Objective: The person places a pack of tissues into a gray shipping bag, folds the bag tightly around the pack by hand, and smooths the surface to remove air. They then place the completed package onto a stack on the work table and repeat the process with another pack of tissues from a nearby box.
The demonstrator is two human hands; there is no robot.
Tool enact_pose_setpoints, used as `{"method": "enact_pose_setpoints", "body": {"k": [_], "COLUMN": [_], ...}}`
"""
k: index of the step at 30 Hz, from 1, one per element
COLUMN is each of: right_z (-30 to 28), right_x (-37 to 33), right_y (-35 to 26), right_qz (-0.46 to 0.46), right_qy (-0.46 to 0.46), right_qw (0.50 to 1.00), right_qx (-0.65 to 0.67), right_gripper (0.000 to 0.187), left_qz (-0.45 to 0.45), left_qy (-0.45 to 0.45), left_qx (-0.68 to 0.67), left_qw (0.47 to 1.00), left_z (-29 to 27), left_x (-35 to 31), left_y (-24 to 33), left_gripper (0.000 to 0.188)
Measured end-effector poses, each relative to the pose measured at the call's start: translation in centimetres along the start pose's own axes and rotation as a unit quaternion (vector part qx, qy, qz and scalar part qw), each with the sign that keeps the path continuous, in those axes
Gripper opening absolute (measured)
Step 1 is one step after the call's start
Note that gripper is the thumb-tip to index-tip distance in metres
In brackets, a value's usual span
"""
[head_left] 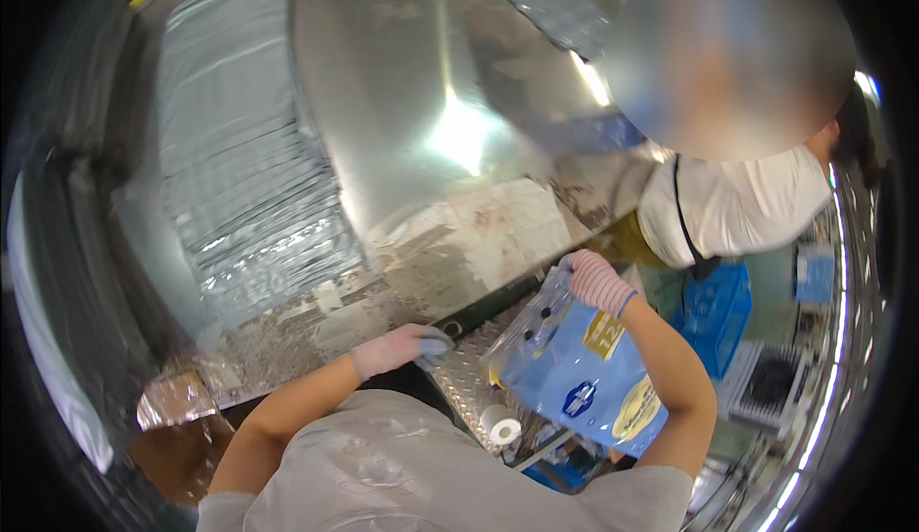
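My right hand (600,285), in a pink-and-white striped glove, grips the upper edge of a blue printed plastic bag (565,364). The bag hangs down at a tilt, with a clear band and dark round holes along its top. Gold and yellow patches are printed on its front. My left hand (394,351) wears a pink glove with grey fingertips and is close to the near edge of the metal table (392,72). Its fingers are curled together; whatever they may hold is hidden.
A stack of grey plastic bags (244,149) lies on the table's left side. A white roll (501,427) stands beside the blue bag, near a textured metal plate (469,360). Another person (742,206) in a white top is across to the right, beside a blue crate (718,312).
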State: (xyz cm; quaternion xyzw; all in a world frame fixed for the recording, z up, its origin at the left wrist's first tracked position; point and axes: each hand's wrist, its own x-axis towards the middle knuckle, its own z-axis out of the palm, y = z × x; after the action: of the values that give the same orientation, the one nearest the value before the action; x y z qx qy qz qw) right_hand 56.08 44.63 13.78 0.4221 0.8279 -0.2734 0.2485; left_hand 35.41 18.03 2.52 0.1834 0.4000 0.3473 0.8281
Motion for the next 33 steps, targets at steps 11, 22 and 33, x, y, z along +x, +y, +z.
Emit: {"method": "enact_pose_setpoints", "body": {"k": [11,22,33], "right_z": [-7.7,-0.9,12.9], "right_x": [6.9,26.1,13.1], "right_y": [-35.0,-25.3,-30.5], "right_qz": [-0.383,-0.247,-0.207], "right_qy": [-0.045,0.133,0.076], "right_qw": [0.92,0.96,0.973], "right_qx": [0.067,-0.015,0.065], "right_gripper": [0.025,0.074,0.067], "left_qz": [0.422,0.413,0.353], "left_qy": [0.249,0.479,0.628], "left_qx": [0.122,-0.263,-0.051], "left_qw": [0.863,0.729,0.691], "left_z": [-2.4,-22.5,-18.1], "left_x": [-8.8,-15.1,-16.6], "left_y": [2.8,-2.8,-4.8], "left_gripper": [0.035,0.079,0.088]}}
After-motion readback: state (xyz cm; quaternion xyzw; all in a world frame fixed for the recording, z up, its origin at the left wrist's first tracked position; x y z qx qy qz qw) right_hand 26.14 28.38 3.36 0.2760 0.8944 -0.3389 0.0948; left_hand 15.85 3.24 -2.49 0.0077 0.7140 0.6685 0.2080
